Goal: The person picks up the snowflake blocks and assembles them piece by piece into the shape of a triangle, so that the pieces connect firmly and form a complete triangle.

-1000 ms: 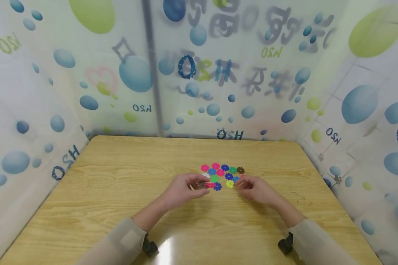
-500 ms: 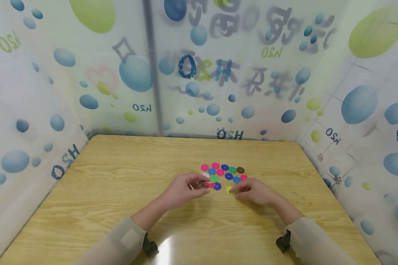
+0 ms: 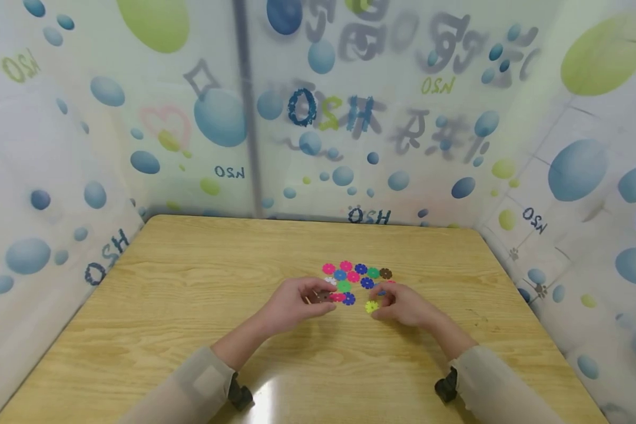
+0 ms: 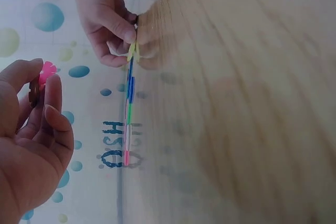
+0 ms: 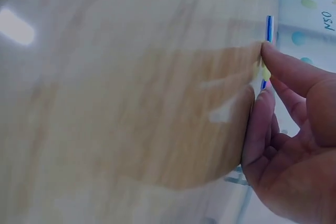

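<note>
- On the wooden table (image 3: 164,277), many bright flower pieces (image 3: 353,276) lie flat and close together, just past the person's hands.
- Left hand (image 3: 291,303): it is up off the table. Its thumb and finger pinch a brown flower piece, and a pink flower piece sits at its edge. Fingers cover the spot where the two meet, so I cannot tell if they are hooked together.
- Right hand (image 3: 410,306): it is down at the table, with thumb and finger bent around the yellow flower piece (image 3: 371,307). I cannot tell if they squeeze it or only touch it. Picking this piece up seems to be the step now.
- Next move: I think it calls for a tight pinch on the yellow one and a small lift, with the left hand kept still.
- Blue flower piece (image 3: 381,291): the right hand hides most of it.
- Brown one (image 4: 34,93) and pink one (image 4: 48,72): small, and partly behind fingers. From the wrists, the flat ones look like thin lines.
</note>
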A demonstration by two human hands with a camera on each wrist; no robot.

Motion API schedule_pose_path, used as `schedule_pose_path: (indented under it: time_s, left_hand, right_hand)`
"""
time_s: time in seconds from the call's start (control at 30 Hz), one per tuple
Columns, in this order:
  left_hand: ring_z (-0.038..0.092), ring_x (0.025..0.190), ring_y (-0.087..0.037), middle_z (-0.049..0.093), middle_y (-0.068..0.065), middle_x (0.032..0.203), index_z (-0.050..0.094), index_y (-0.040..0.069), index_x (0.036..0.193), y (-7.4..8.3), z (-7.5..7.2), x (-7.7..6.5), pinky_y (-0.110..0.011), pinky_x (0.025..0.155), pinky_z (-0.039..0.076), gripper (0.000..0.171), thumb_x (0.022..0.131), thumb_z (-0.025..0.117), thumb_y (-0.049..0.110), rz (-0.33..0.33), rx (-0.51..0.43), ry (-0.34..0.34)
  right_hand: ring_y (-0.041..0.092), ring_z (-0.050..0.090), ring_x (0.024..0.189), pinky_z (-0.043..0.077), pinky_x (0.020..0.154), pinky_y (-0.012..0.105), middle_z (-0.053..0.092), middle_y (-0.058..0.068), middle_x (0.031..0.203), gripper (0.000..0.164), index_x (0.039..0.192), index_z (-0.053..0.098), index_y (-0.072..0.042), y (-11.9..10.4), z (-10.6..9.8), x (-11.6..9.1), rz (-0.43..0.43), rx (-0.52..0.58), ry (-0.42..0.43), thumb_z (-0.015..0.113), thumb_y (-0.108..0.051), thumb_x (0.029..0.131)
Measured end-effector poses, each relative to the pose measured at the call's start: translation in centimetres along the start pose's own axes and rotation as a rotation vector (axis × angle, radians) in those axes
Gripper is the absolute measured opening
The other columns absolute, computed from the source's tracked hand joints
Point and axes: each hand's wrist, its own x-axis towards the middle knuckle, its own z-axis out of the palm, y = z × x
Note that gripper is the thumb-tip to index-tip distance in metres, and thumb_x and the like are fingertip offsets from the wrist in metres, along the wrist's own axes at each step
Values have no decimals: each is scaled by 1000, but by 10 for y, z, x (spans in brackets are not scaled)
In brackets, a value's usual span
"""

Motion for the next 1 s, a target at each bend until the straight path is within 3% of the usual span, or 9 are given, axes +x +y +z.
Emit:
schedule_pose_path:
  time_s: [0.3, 0.43, 0.6, 1.0]
  left_hand:
    - [74, 89, -10, 84, -6, 113, 79, 10, 128, 1, 0, -1, -26, 73, 63, 30, 100, 83, 22, -36, -84, -24]
    - [75, 92, -11, 83, -8, 115, 78, 8, 129, 1, 1, -3, -27, 75, 64, 31, 101, 82, 21, -57, -123, -32]
    - [77, 92, -13, 83, -11, 115, 77, 5, 131, 2, 2, -4, -27, 77, 65, 33, 102, 81, 20, -58, -128, -32]
    - [79, 94, -13, 83, -9, 117, 76, 7, 135, 2, 4, -4, -35, 84, 67, 35, 103, 80, 21, -45, -135, -48]
  right_hand:
    - [20, 60, 91, 52, 79, 35, 66, 5, 101, 18, 114, 71, -16, -8, 1, -14, -40, 35, 34, 81, -15, 99]
    - [22, 70, 95, 65, 87, 35, 70, 8, 104, 27, 128, 74, -9, -17, 5, -19, -34, 268, 30, 76, -22, 105]
    - [24, 77, 107, 65, 97, 37, 75, 10, 119, 44, 141, 70, -4, -32, 8, -25, -4, 508, 38, 76, -29, 106]
    - [20, 79, 104, 65, 96, 33, 78, 9, 122, 45, 140, 71, 0, -55, 13, -32, -9, 586, 55, 78, -28, 105]
